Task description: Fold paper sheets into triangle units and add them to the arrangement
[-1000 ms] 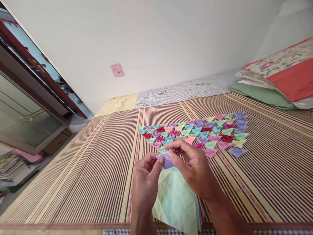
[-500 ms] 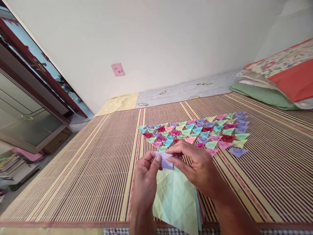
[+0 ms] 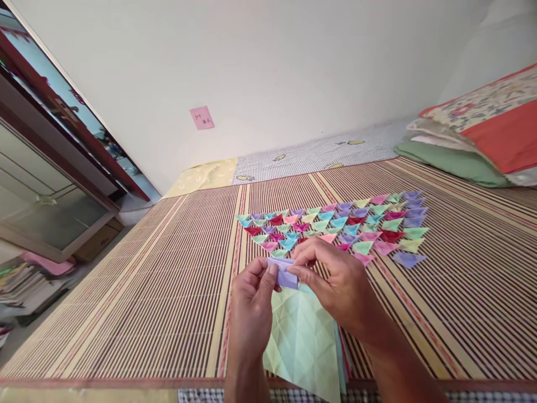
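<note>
A small folded piece of lilac paper (image 3: 287,275) is held up between both hands. My left hand (image 3: 254,296) pinches its left side, the thumb lying flat across the front. On the other side, my right hand (image 3: 335,277) grips the upper right part between thumb and fingertips. Below the hands lies a pale green creased sheet (image 3: 304,341), with more coloured sheets showing under its right edge. Beyond them, several rows of small folded paper triangles (image 3: 321,225) in many colours are spread out. The nearest of these are partly hidden behind my right hand.
A striped bamboo mat (image 3: 168,291) covers the surface. Folded bedding, a green piece (image 3: 453,162) and a red floral one (image 3: 499,140), is piled at the right. A pink note (image 3: 202,117) is stuck on the wall. A glazed door (image 3: 46,190) stands at the left.
My right fingers have shifted slightly along the upper edge of the lilac paper, and the paper has tilted a little. Everything else stays in place.
</note>
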Motion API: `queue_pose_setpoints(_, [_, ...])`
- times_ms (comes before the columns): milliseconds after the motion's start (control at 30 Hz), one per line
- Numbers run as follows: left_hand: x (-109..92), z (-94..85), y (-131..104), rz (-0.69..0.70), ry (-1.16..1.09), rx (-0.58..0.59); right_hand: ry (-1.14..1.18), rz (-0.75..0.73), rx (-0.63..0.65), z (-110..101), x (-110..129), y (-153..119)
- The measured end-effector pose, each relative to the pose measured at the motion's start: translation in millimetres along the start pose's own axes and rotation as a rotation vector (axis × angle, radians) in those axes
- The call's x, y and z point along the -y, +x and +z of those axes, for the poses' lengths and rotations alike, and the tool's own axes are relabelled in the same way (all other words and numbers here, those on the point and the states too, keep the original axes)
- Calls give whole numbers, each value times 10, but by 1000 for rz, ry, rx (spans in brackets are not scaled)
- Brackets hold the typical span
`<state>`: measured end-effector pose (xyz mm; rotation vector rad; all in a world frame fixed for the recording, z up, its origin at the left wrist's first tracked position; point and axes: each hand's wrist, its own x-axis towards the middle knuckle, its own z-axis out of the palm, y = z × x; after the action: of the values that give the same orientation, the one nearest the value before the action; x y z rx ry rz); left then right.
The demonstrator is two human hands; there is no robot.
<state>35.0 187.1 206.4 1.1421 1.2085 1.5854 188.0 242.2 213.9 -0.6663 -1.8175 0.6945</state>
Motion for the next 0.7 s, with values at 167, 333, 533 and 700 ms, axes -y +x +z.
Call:
queue_pose_setpoints(167, [-53,10,-17,5,31,39,65,131,12,-26,45,9])
queue_pose_setpoints(333, [-50,54,-11,-57,-24,62,63,155,11,-36,73,4])
queue_pose_setpoints(533, [-9,66,-7,-41,-53,36,107,179,50,-26,54,9])
queue_pose_setpoints(700, [-34,32,-27,82,76,-4,88,197,64,-54,38,6])
